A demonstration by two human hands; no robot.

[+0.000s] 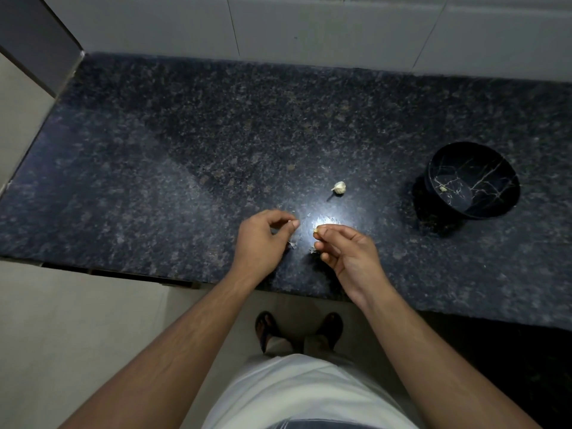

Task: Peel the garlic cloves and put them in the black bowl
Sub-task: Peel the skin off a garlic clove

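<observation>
Over the near edge of the dark speckled bench (154,156), the right hand (349,258) pinches a small pale clove (316,231) between thumb and forefinger tips, its grip narrow and closed on it, while the left hand (263,239) just beside it pinches what looks like a thin scrap of skin (289,223) at its fingertips. A garlic bulb (339,187) lies on the bench a little beyond the hands, and bits of skin lie below them. The black bowl (483,193) stands well to the right with one clove (443,189) inside.
</observation>
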